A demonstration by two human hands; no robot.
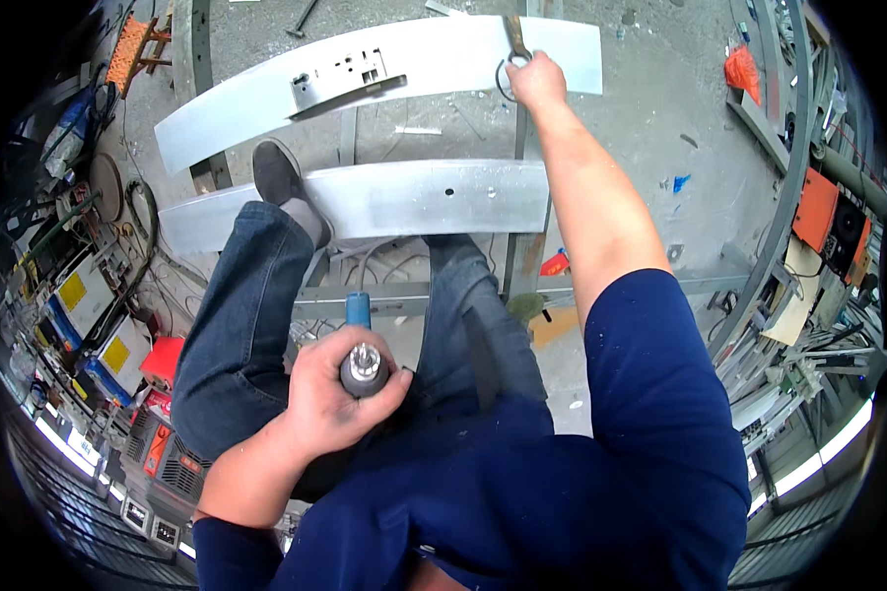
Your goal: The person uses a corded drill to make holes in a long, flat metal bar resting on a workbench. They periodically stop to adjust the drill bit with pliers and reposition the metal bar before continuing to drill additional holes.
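Observation:
My left hand (pixel 330 399) wraps round a handheld electric die grinder (pixel 359 308) with a blue body. Its grey neck and silver collet end point up toward me. At the far right my right arm is stretched out, and my right hand (pixel 539 81) is closed on a dark metal tool (pixel 515 37) with a curved hook, possibly a clamp. That tool lies against the right end of a long curved silver metal panel (pixel 443 59). A silver plate with cutouts (pixel 340 81) rests on this panel. Nearer to me is a second curved panel (pixel 394 197) with small holes.
My shoe (pixel 279 172) is at the near panel's left part. Steel frame bars (pixel 749 295) run beneath and right of the panels. Cables and machines crowd the left, including an orange-grey machine (pixel 172 458). An orange bag (pixel 742 71) and metal offcuts (pixel 818 374) lie right.

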